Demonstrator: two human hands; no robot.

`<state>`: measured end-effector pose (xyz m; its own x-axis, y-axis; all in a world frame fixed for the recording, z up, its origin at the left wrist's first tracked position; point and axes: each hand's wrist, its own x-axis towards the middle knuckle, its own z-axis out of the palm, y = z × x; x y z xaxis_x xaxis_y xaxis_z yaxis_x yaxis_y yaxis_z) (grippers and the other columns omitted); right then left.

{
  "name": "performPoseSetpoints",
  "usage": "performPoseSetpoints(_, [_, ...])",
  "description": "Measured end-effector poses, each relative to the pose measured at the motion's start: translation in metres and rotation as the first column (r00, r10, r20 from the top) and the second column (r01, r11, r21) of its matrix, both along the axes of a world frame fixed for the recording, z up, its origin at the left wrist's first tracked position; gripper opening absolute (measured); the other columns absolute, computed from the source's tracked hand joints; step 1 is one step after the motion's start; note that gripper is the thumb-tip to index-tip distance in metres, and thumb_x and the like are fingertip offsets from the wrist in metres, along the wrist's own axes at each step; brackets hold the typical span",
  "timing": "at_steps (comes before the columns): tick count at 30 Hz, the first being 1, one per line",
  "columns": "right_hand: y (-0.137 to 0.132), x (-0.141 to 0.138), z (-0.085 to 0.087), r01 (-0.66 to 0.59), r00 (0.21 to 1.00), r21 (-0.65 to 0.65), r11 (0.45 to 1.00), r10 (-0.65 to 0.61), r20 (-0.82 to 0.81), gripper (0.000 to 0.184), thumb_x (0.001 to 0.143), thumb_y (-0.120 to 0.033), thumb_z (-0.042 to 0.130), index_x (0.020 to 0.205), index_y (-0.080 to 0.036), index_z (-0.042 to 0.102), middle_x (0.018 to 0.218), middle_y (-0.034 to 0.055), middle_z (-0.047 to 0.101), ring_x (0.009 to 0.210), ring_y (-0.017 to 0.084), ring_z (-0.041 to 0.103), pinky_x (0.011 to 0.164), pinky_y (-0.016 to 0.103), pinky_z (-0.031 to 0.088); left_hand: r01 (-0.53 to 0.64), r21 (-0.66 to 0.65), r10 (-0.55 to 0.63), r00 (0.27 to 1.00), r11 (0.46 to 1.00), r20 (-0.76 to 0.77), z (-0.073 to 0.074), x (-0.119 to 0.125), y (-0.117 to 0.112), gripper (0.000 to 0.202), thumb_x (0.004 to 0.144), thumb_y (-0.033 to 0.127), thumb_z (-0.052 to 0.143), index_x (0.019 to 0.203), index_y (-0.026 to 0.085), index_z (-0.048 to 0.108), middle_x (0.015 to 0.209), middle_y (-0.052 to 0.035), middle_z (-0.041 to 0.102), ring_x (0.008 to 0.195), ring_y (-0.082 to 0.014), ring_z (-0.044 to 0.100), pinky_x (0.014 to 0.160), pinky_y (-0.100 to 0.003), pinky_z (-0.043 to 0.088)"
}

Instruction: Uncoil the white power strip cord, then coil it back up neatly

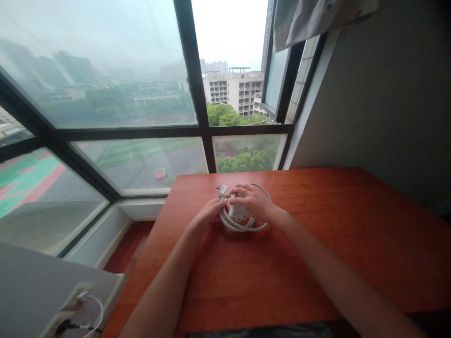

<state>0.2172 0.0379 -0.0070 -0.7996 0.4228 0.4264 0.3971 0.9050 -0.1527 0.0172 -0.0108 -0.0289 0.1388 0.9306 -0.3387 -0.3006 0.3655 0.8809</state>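
A coiled white cable (pixel 243 226) with a small white adapter block (pixel 237 212) lies on the reddish-brown wooden table (pixel 317 263) near its far edge. A white plug end (pixel 221 190) sticks out at the coil's upper left. My right hand (pixel 254 202) lies over the coil with its fingers curled down around the adapter and loops. My left hand (pixel 207 215) touches the coil's left side, fingertips pinched against the cable near the plug.
A large black-framed window (pixel 197 84) stands just beyond the table, with a grey wall (pixel 387 94) to the right. At bottom left, a power strip (pixel 66 314) with white and black cables plugged in sits on a grey surface. Light cloth (pixel 317 19) hangs at top right.
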Motion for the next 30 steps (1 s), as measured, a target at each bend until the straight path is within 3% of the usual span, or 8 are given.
performPoseSetpoints(3, [-0.002, -0.005, 0.001, -0.063, 0.998, 0.023, 0.998, 0.062, 0.033, 0.042, 0.085, -0.006, 0.056, 0.119, -0.03, 0.066, 0.132, 0.0067, 0.058, 0.127, 0.023, 0.045, 0.107, 0.045, 0.035, 0.031, 0.039, -0.026, 0.992, 0.999, -0.122, 0.002, -0.006, 0.0, 0.018, 0.076, 0.028, 0.072, 0.079, 0.013, 0.064, 0.061, -0.0013, 0.06, 0.051, -0.0124, 0.054, 0.049, -0.02, 0.04])
performPoseSetpoints(9, [-0.001, -0.01, -0.003, -0.114, 0.986, -0.008, 0.993, 0.114, 0.118, 0.043, 0.085, -0.003, 0.051, 0.119, -0.027, 0.064, 0.138, 0.0059, 0.054, 0.13, 0.022, 0.042, 0.108, 0.042, 0.034, 0.055, 0.276, 0.036, 0.949, 0.96, -0.315, 0.003, -0.012, 0.002, 0.01, 0.074, 0.02, 0.072, 0.074, 0.012, 0.067, 0.068, -0.003, 0.062, 0.06, -0.013, 0.053, 0.052, -0.018, 0.037])
performPoseSetpoints(16, [-0.003, -0.012, -0.012, -0.119, 0.988, -0.181, 0.976, 0.135, 0.074, 0.058, 0.074, 0.005, 0.05, 0.123, -0.023, 0.059, 0.139, 0.008, 0.051, 0.128, 0.02, 0.045, 0.103, 0.035, 0.041, 0.157, 0.217, -0.045, 0.893, 0.963, -0.448, -0.001, -0.014, -0.001, 0.021, 0.079, 0.034, 0.068, 0.081, 0.013, 0.067, 0.052, 0.0017, 0.051, 0.04, -0.0095, 0.04, 0.039, -0.02, 0.024])
performPoseSetpoints(19, [-0.012, -0.019, -0.014, -0.072, 0.997, -0.241, 0.968, 0.068, -0.025, 0.044, 0.078, 0.0, 0.049, 0.115, -0.02, 0.063, 0.134, 0.0088, 0.053, 0.123, 0.02, 0.049, 0.103, 0.035, 0.041, 0.157, 0.2, -0.052, 0.891, 0.967, -0.45, -0.002, -0.014, -0.001, 0.026, 0.077, 0.038, 0.071, 0.081, 0.013, 0.066, 0.051, 0.0017, 0.05, 0.038, -0.0092, 0.04, 0.037, -0.02, 0.023])
performPoseSetpoints(23, [-0.024, -0.034, -0.021, 0.061, 0.98, -0.254, 0.965, -0.106, -0.171, 0.021, 0.083, -0.019, 0.058, 0.103, -0.014, 0.064, 0.12, 0.014, 0.058, 0.114, 0.025, 0.051, 0.102, 0.04, 0.041, 0.181, 0.194, -0.073, 0.884, 0.964, -0.462, -0.002, -0.013, 0.0, 0.034, 0.076, 0.045, 0.07, 0.084, 0.013, 0.064, 0.051, 0.0032, 0.047, 0.039, -0.0081, 0.039, 0.038, -0.019, 0.024])
performPoseSetpoints(30, [-0.015, -0.04, -0.03, 0.224, 0.88, -0.368, 0.903, -0.35, -0.322, 0.021, 0.075, -0.006, 0.055, 0.092, -0.018, 0.059, 0.101, 0.0082, 0.058, 0.099, 0.021, 0.054, 0.093, 0.036, 0.044, 0.205, 0.2, -0.083, 0.867, 0.958, -0.492, 0.0, -0.012, 0.0, 0.036, 0.081, 0.048, 0.063, 0.087, 0.012, 0.061, 0.055, 0.0047, 0.046, 0.043, -0.0073, 0.038, 0.04, -0.018, 0.027])
